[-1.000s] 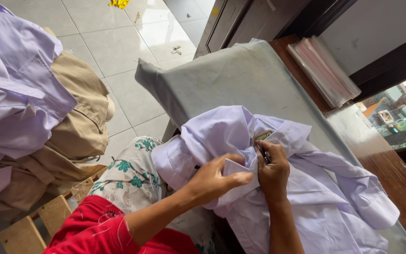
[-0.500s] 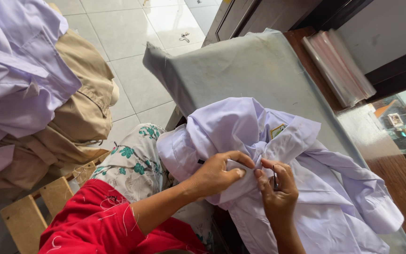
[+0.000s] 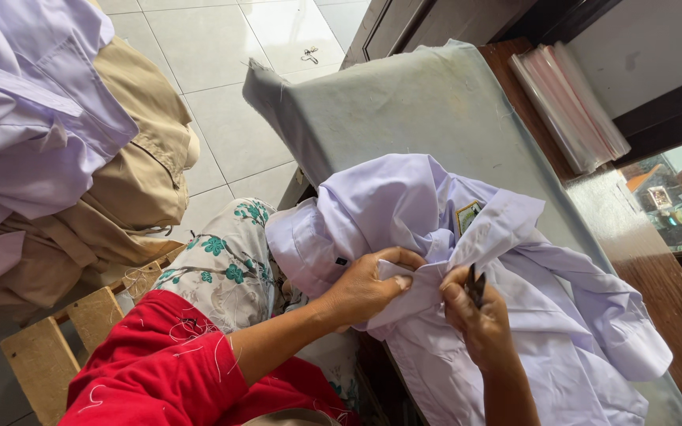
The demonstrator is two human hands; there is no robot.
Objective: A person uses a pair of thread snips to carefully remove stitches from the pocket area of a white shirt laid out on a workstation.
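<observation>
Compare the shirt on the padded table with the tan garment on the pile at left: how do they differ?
The shirt is pale lilac; the tan garment is khaki. The shirt lies bunched on the table, gripped by the left hand and the right hand, which holds a small dark tool; the tan garment is untouched. The shirt lies alone; the tan garment sits under lilac clothes. Both are crumpled cloth.

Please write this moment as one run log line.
left hand: pinches white shirt fold | right hand: holds small dark tool | surface: grey padded table

Stacked garments [image 3: 80, 150], perhaps plastic sleeves [image 3: 570, 102]
</observation>
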